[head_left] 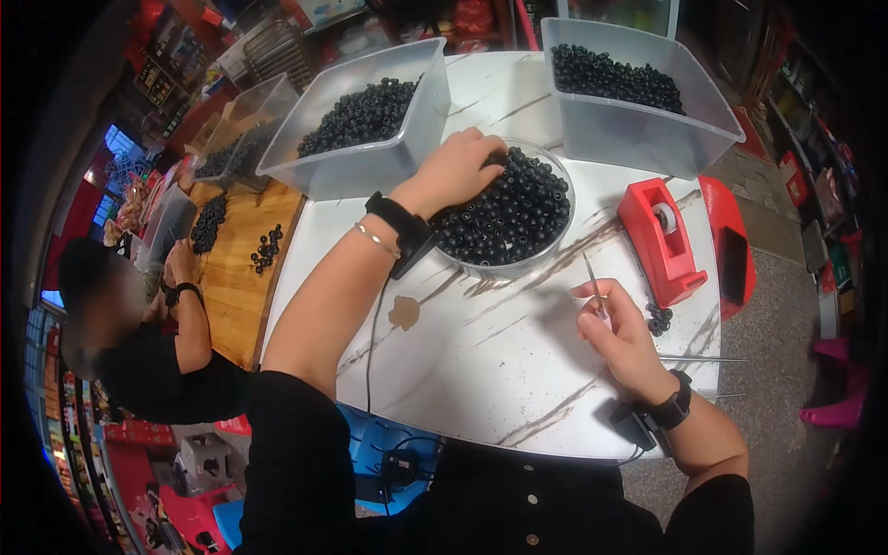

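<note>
A clear round bowl (504, 268) on the white table is heaped with round black beads (518, 208) that have holes through them. At its upper left rim my left hand (455, 171) reaches in, fingers and thumb curled down over the beads. What lies between those fingertips is hidden. Over the table to the right of the bowl, my right hand (620, 328) is closed around a thin pointed metal tool (592, 276), its tip pointing up. A pale part of the tool shows between the fingers; its exact kind is unclear.
Two translucent bins (370, 153) (638, 129) of black beads stand at the back. On the right are a red tape dispenser (661, 245), loose beads (659, 321) and a thin metal rod (703, 359). Another person (139, 333) works at a wooden table (236, 296) on the left.
</note>
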The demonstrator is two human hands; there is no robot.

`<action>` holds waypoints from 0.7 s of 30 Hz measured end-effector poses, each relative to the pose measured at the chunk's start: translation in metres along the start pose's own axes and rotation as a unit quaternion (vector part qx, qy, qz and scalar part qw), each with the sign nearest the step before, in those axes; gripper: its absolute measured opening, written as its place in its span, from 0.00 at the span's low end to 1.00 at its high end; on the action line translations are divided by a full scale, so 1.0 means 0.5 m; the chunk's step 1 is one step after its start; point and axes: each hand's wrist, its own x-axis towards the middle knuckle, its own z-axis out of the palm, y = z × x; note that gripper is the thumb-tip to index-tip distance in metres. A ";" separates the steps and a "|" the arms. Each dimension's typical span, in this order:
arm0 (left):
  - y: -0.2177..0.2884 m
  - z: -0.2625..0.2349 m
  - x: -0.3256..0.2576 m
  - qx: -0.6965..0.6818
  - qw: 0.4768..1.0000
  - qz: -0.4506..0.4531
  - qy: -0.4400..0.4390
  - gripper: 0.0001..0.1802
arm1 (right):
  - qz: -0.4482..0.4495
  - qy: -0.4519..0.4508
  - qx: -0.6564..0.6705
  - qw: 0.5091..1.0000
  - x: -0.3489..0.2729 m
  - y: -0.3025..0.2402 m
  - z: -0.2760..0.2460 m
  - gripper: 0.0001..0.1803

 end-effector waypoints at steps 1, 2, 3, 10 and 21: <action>-0.016 0.009 0.005 -0.008 1.000 -0.024 -0.008 0.16 | -0.002 0.000 0.000 1.000 0.001 0.001 0.001 0.14; -0.016 0.015 0.015 -0.009 1.000 -0.020 -0.009 0.16 | 0.002 -0.002 0.002 1.000 0.000 0.004 -0.002 0.14; -0.016 0.018 0.024 -0.006 0.998 -0.031 -0.060 0.18 | 0.005 -0.004 0.005 1.000 0.000 0.006 -0.004 0.14; -0.006 0.021 0.023 0.008 0.984 -0.037 -0.172 0.25 | -0.011 -0.006 0.009 1.000 -0.002 0.012 -0.005 0.13; 0.065 0.012 -0.054 -0.038 0.976 -0.004 -0.215 0.17 | -0.036 -0.018 0.004 0.999 -0.002 0.011 -0.008 0.11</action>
